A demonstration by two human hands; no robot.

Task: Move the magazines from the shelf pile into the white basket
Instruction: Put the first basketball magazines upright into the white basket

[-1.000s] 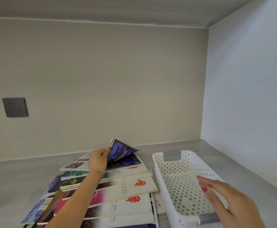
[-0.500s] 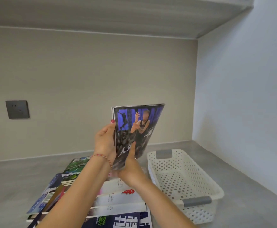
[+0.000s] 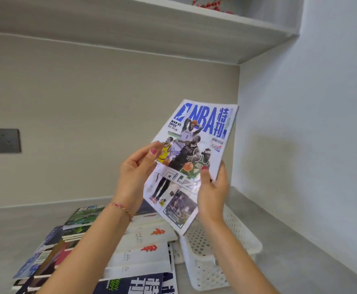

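Change: since the frame half a second back, we see the magazine turned so that its white NBA front cover faces us instead of the dark purple back, and carried up and to the right.
Magazine point(image 3: 191, 158): we see it held upright in the air, tilted with its top leaning right, above the near-left part of the basket and clear of the pile.
Left hand point(image 3: 135, 172): we see its thumb lying on the cover at the left edge, fingers curved behind the pages, holding that edge; a braided bracelet point(image 3: 121, 207) circles the wrist.
Right hand point(image 3: 212, 192): we see its thumb pressed on the cover near the right edge, with the fingers wrapped behind, gripping the lower right part.
White basket point(image 3: 243, 245): we see a perforated basket standing on the grey shelf surface point(image 3: 300, 240), right of the pile and just beside it; much of its inside is hidden by the magazine and forearm.
Shelf pile point(image 3: 143, 251): we see fanned magazines lying flat at near left, partly under the left forearm.
Surroundings: we note a grey wall socket point(image 3: 4, 140) at far left and an upper shelf point(image 3: 194, 28) with red berries point(image 3: 211, 4).
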